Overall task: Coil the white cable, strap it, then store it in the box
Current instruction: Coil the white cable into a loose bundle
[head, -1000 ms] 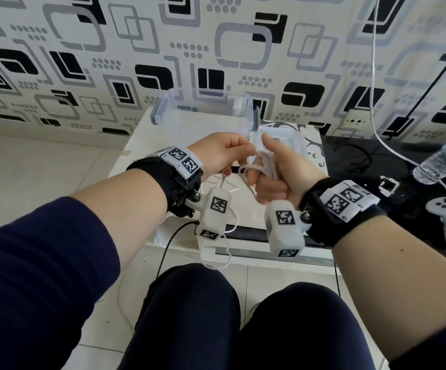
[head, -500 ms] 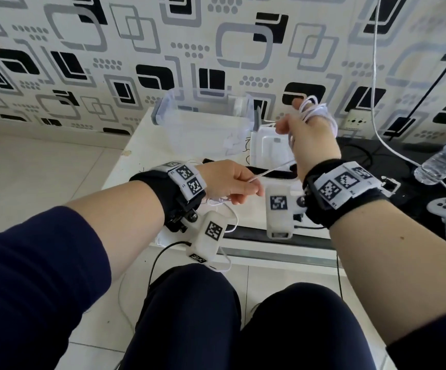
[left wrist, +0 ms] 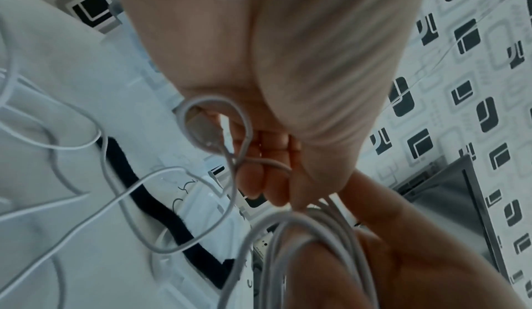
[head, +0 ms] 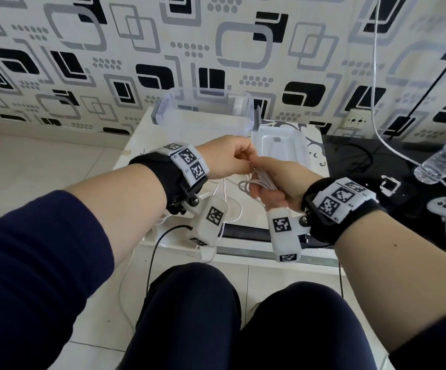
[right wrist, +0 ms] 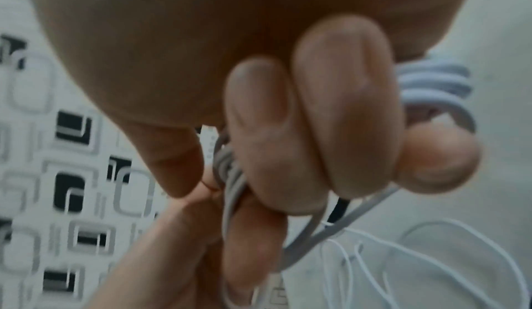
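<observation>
Half a second earlier the right hand [head: 278, 182] had been lifted up toward the wall with loops round its fingers; it had since dropped back to meet the left hand [head: 226, 158] just above the white table [head: 136, 145]. Both forearms reached out over the knees, wrists banded in black with tagged white blocks. Right-hand fingers [right wrist: 342, 109] were curled tight round a bundle of the white cable [head: 263, 181], several turns gathered in the fist. Left-hand fingertips [left wrist: 259, 177] pinched a strand right against that bundle, with a small loop standing beside them. Exactly where the pinch sat was hard to see, since the knuckles of both hands hid it and the wrist views were blurred. Loose, thin, pale lengths of cable trailed under the hands across the table and off its near edge. Beyond the hands lay a white lid [head: 280, 148], and farther back the clear plastic box [head: 203, 113] stood open near the patterned wall.
</observation>
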